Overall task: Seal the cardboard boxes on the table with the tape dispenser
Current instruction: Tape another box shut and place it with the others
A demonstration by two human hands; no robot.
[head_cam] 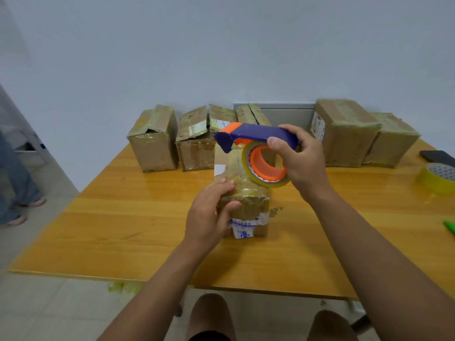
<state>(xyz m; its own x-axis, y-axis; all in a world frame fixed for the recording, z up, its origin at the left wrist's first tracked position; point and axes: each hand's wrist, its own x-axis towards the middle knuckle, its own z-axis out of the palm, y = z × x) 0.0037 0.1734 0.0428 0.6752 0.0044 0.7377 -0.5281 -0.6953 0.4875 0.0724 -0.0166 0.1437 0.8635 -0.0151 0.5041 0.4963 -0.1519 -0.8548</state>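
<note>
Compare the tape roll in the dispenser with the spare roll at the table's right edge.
The roll in the tape dispenser stands on edge, held in the air by the right hand; the spare roll lies flat on the table, untouched. The mounted one sits on an orange hub; the spare's core looks white, printed. Both are yellowish clear tape.

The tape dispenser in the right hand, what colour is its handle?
Dark blue, with orange parts at the front and an orange core; the tape dispenser shows in the head view.

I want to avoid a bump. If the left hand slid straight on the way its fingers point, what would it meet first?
The left hand already grips the near end of the cardboard box. Its fingers point right and away, so they would probably meet the tape roll on the tape dispenser first; depth is unclear.
</note>
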